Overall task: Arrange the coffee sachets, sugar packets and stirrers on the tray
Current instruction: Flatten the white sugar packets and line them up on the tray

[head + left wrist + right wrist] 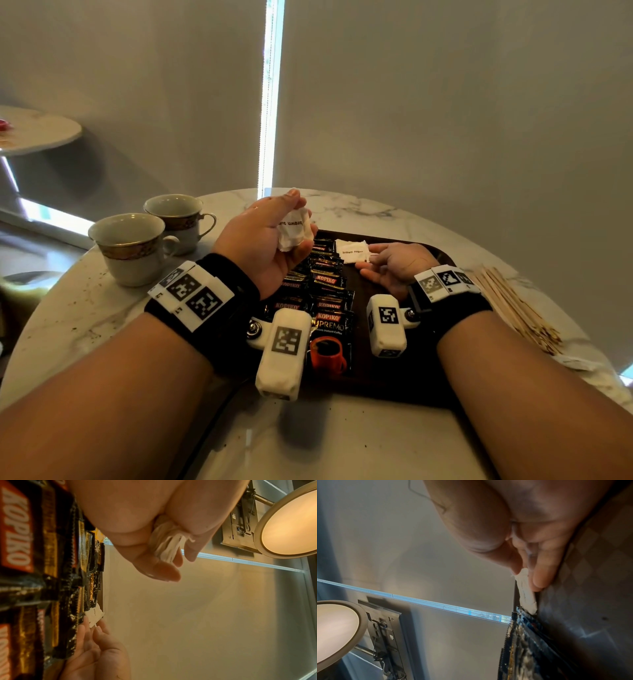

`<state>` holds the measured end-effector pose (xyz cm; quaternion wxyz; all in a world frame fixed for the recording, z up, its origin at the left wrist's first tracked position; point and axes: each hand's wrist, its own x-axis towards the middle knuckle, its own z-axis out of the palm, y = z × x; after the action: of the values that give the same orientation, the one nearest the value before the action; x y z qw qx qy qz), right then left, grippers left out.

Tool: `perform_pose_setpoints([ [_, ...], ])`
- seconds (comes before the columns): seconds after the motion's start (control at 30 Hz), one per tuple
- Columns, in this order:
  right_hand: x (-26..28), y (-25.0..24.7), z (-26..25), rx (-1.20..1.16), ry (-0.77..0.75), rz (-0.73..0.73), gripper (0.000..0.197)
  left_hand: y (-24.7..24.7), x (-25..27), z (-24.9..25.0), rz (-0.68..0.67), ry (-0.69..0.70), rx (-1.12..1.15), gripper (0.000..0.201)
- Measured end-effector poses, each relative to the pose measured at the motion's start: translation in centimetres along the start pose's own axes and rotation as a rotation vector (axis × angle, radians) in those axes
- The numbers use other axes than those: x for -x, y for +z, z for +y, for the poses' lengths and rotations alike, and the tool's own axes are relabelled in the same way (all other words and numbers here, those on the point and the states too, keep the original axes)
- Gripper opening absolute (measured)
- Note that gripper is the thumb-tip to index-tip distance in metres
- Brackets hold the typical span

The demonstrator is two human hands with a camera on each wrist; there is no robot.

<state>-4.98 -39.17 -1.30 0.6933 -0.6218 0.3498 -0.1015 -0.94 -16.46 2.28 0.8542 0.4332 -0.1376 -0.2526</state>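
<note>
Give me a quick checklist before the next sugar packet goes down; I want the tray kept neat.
1. Left hand holds spare sugar packets: ok.
2. Right hand on the packet at the tray's far end: ok.
3. Coffee sachets rowed on the tray: ok.
4. Bare tray beside the sachets: ok.
5. Stirrers on the tray: not ok, they lie on the table.
6. Packets left: cannot tell.

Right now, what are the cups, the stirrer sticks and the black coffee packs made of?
The cups look like glazed ceramic: glossy off-white with a gold patterned band. The stirrer sticks look like bare wood: pale tan, thin and matte. The coffee packs seem to be shiny plastic or foil film: they glint, crinkle, and have zigzag-cut edges.
</note>
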Motion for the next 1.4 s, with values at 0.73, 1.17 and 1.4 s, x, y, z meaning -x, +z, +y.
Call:
perform_pose_setpoints([
  [0.73, 0.4, 0.5, 0.3, 0.039, -0.027, 0.028, 0.031, -0.2, -0.2, -0.2, 0.006, -0.020, 0.004, 0.018],
  [1.17, 0.2, 0.7, 0.4, -0.006, -0.037, 0.052, 0.035, 0.1, 0.3, 0.0, -0.005, -0.045, 0.070, 0.019],
  [1.4, 1.4, 0.0, -1.5, 0.054, -0.161, 0.088, 0.009, 0.2, 0.4, 0.1, -0.091, -0.057, -0.019, 0.046],
])
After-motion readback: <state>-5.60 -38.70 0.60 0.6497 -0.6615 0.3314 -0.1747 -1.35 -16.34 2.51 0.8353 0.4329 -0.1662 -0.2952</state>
